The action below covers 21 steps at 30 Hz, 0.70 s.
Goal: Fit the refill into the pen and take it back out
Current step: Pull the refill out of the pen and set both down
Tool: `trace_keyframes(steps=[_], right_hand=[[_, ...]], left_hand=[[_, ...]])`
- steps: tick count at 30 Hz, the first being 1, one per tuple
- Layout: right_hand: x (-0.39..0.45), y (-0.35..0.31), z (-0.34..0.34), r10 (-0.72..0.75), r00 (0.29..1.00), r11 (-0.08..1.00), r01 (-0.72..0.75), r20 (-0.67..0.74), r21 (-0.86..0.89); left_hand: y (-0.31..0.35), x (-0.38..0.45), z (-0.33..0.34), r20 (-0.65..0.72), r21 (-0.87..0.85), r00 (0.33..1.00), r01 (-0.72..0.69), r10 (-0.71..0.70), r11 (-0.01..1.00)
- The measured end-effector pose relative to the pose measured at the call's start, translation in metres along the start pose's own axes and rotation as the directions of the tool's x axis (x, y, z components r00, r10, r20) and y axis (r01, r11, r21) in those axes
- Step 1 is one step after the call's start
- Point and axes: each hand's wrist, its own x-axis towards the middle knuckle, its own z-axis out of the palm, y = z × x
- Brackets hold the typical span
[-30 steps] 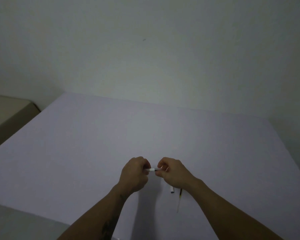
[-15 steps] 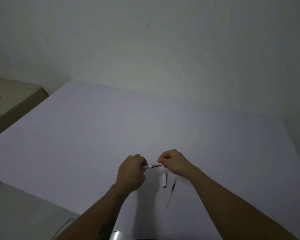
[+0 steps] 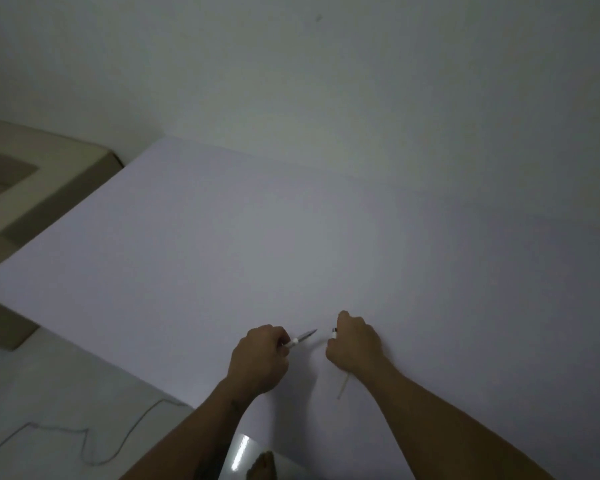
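Observation:
My left hand (image 3: 260, 358) is closed around a pen part (image 3: 300, 338). Its white collar and dark pointed tip stick out toward the right. My right hand (image 3: 355, 348) is a short gap away, closed on a small white pen piece (image 3: 333, 333) with a dark end. The thin pale refill (image 3: 343, 388) lies on the white table (image 3: 291, 237) just below my right wrist, its upper end hidden under the hand. Which pen piece the right hand holds, I cannot tell.
A plain wall rises behind the table. Beige furniture (image 3: 32, 174) stands at the left, beyond the table's left edge. A thin cable (image 3: 84, 434) trails over the pale floor at the lower left. A foot (image 3: 262, 467) shows at the bottom edge.
The hands were joined on the pen and have pulled apart. My right hand has moved over the spot where a white cap lay; the cap no longer shows on the table.

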Motion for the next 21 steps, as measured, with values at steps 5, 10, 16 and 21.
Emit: trace_keyframes(steps=[5, 10, 16, 21], right_hand=[[0.006, -0.008, -0.004, 0.066, 0.998, 0.97, -0.066, 0.007, 0.234], [0.012, -0.019, -0.026, 0.183, 0.979, 0.674, -0.054, -0.095, 0.737], [0.008, -0.022, -0.038, 0.178, 0.98, 0.506, -0.011, -0.092, 0.862], [0.002, -0.019, -0.039, 0.173, 0.985, 0.458, -0.058, -0.025, 0.887]], left_hand=[[-0.003, -0.004, -0.003, -0.049, -0.096, 0.998, 0.028, -0.033, 0.995], [-0.001, -0.004, -0.006, -0.084, -0.153, 0.996, 0.029, -0.042, 0.988], [0.009, -0.003, -0.007, -0.09, -0.16, 0.996, 0.007, -0.022, 0.987], [0.02, -0.002, -0.009, -0.095, -0.163, 0.995, -0.018, 0.003, 0.987]])
